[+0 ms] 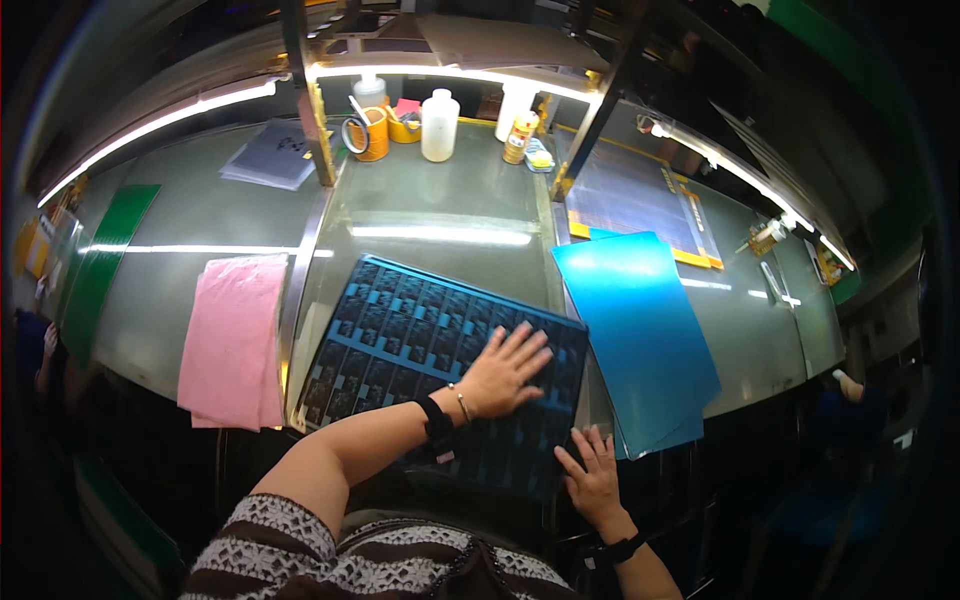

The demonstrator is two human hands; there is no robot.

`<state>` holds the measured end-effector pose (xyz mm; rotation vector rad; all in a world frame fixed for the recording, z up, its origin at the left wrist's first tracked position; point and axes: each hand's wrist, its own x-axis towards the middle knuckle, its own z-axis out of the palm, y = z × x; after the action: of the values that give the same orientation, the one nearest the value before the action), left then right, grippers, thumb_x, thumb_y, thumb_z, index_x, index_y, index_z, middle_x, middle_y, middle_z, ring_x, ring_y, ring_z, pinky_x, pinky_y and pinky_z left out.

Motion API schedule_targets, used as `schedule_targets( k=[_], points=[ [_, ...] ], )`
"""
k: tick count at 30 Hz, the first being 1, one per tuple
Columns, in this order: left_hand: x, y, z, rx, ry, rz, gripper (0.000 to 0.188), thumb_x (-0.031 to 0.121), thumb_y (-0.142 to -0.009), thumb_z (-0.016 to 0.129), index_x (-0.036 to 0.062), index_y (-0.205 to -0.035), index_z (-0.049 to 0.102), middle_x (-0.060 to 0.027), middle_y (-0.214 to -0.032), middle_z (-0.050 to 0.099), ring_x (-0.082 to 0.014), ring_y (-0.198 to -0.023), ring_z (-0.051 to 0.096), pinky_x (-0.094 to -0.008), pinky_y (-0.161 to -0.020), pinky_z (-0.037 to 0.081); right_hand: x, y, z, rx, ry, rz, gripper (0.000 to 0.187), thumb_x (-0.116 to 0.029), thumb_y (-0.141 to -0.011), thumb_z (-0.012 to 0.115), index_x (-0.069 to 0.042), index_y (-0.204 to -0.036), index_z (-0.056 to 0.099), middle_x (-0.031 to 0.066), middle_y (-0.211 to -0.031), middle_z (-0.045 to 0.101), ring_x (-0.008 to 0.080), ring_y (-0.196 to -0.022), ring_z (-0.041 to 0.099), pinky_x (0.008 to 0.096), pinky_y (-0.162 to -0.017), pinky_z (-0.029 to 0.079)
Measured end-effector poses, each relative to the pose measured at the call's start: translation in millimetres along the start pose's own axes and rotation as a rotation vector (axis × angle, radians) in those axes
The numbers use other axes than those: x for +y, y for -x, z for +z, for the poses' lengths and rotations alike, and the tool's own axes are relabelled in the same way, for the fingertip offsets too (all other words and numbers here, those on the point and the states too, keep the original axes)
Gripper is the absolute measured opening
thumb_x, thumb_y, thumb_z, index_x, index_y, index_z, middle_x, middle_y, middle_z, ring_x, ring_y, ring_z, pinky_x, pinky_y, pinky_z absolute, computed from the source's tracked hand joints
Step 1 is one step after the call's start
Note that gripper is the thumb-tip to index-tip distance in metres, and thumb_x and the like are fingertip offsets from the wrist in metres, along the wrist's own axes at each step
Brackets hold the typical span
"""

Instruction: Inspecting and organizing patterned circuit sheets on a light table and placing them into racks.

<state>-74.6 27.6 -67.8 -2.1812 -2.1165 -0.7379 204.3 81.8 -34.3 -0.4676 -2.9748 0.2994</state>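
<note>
A dark blue sheet printed with rows of repeated rectangular patterns [400, 318] lies tilted on the glass-topped bench [440, 205], its near part reaching toward my body. My left hand [508, 370] rests flat on the right half of this sheet, fingers spread. At the sheet's right edge is my right hand [592, 472], with fingers stretched out and apart; whether it touches the edge, I cannot tell. Just right of the sheet lie plain bright blue sheets [640, 335], overlapping one another. My left forearm covers part of the patterned sheet.
Pink sheets [235, 340] are stacked at left, near clear films [268, 155] and a green board [112, 250]. White bottles [440, 125], an orange container [370, 135] and a small yellow bottle [520, 138] stand at the back. Metal posts [583, 130] divide the bench; a yellow-edged panel [640, 195] lies right.
</note>
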Motion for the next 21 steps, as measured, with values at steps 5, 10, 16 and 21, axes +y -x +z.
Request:
schedule_targets(
  k=[5, 10, 16, 21],
  points=[
    [18, 52, -15, -0.088, 0.128, 0.173, 0.063, 0.035, -0.082, 0.063, 0.0115, -0.136, 0.041, -0.0122, -0.148, 0.029, -0.0294, -0.139, 0.021, -0.0512, -0.11, 0.019, -1, -19, 13, 0.093, 0.011, -0.037, 0.06, -0.019, -0.064, 0.074, -0.023, -0.122, 0.059, 0.0137, -0.141, 0.039, 0.0378, -0.134, 0.029, 0.0578, -0.109, 0.018],
    [-3, 111, -76, -0.012, 0.033, -0.239, 0.062, 0.033, -0.078, 0.068, 0.0062, -0.13, 0.047, -0.0146, -0.143, 0.035, -0.0316, -0.135, 0.03, -0.0499, -0.106, 0.027, 8, -22, 25, 0.105, 0.109, -0.071, 0.049, -0.049, -0.087, 0.047, -0.014, -0.118, 0.061, 0.0154, -0.139, 0.042, 0.0409, -0.134, 0.028, 0.0584, -0.109, 0.017],
    [-53, 296, -192, 0.21, -0.29, -0.997, 0.056, 0.031, -0.075, 0.071, 0.0043, -0.121, 0.055, -0.0203, -0.134, 0.045, -0.0375, -0.128, 0.038, -0.0455, -0.102, 0.033, -4, -33, 25, 0.154, 0.022, -0.141, 0.047, -0.012, -0.072, 0.059, -0.01, -0.118, 0.055, 0.0192, -0.139, 0.04, 0.0449, -0.131, 0.031, 0.0587, -0.109, 0.019],
    [-41, 345, -187, 0.194, -0.398, -0.834, 0.063, 0.038, -0.069, 0.074, 0.0116, -0.123, 0.057, -0.0157, -0.134, 0.046, -0.0339, -0.127, 0.039, -0.0436, -0.105, 0.033, -16, -50, 28, 0.169, -0.097, -0.283, 0.043, 0.0, -0.073, 0.052, -0.009, -0.114, 0.061, 0.0218, -0.133, 0.046, 0.0453, -0.126, 0.04, 0.0589, -0.104, 0.03]
  ],
)
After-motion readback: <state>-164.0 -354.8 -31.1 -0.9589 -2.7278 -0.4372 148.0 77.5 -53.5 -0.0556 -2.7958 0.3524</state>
